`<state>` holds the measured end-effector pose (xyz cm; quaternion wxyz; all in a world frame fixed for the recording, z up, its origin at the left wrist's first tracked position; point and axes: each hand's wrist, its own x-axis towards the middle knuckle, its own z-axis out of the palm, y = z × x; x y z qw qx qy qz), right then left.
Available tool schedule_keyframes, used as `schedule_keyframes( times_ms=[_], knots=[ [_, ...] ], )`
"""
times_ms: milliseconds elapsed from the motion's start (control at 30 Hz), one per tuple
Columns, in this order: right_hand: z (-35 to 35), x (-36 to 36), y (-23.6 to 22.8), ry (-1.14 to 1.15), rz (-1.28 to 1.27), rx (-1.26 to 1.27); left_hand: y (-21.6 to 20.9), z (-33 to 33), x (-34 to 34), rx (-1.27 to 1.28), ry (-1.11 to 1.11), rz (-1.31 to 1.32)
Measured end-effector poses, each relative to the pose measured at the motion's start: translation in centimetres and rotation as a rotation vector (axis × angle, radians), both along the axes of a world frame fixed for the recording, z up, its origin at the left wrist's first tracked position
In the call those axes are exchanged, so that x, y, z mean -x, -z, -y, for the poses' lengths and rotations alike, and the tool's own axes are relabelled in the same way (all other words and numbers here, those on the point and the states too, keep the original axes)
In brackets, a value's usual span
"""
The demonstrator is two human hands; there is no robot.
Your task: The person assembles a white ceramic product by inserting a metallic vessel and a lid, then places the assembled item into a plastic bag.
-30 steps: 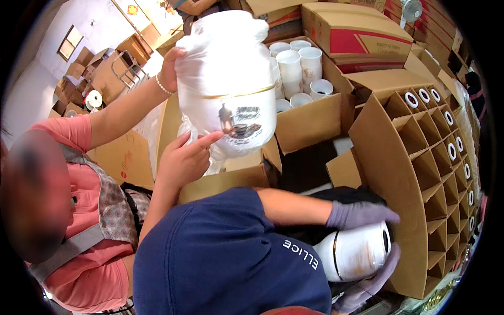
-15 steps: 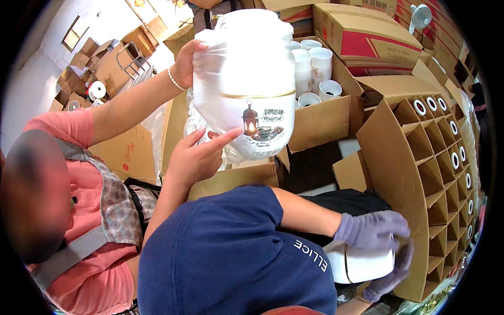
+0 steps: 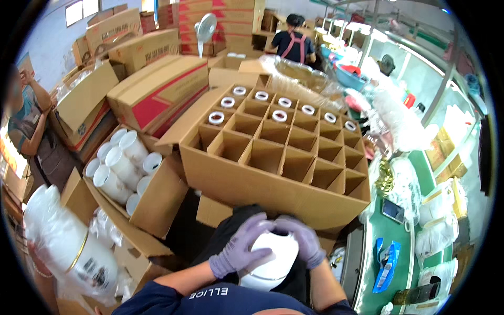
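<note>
A glossy white rounded container (image 3: 276,258) with a thin gold line rests against my lap, close to my body. My left hand (image 3: 242,245), in a lilac-grey glove, wraps round its left side. On the opposite side my right hand (image 3: 304,240), gloved alike, curves over its upper edge. Both sets of fingertips meet near its far end. Straight ahead stands a large open carton (image 3: 273,186) split into cardboard cells, several showing white rings with round openings (image 3: 280,115).
At the left, another person's hand supports a plastic-wrapped white canister (image 3: 92,260) with a gold band. Beside it, an open box (image 3: 163,205) holds white cups (image 3: 126,157). A green bench (image 3: 370,268) runs along the right with a phone (image 3: 392,210) and a blue packet (image 3: 387,265).
My view has swung right and levelled out, so the wrapped canister now sits at the lower left instead of the centre. Both my hands remain on the white container.
</note>
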<state>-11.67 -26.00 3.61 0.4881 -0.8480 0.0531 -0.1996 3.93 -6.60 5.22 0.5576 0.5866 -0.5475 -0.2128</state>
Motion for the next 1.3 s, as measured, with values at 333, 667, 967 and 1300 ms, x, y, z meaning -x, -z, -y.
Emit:
schedule_keyframes(
  times_ms=[333, 667, 967, 1300],
  knots=[
    [-2.3, 4.6, -11.1, -0.281, -0.007, 0.249, 7.1, 3.9, 0.0, 0.039, 0.228, -0.822],
    [-7.2, 9.9, -12.5, -0.348, -0.107, 0.754, -1.1, -1.7, 0.6, -0.022, -0.281, 0.024],
    [-6.2, 8.6, -6.5, -0.356, 0.024, 0.675, 0.5, -2.1, 0.8, -0.239, -0.257, -0.066],
    [-1.7, 12.6, 4.0, 1.038, -0.077, -0.085, -3.5, -8.1, 0.4, -0.586, 0.087, -0.133]
  ],
)
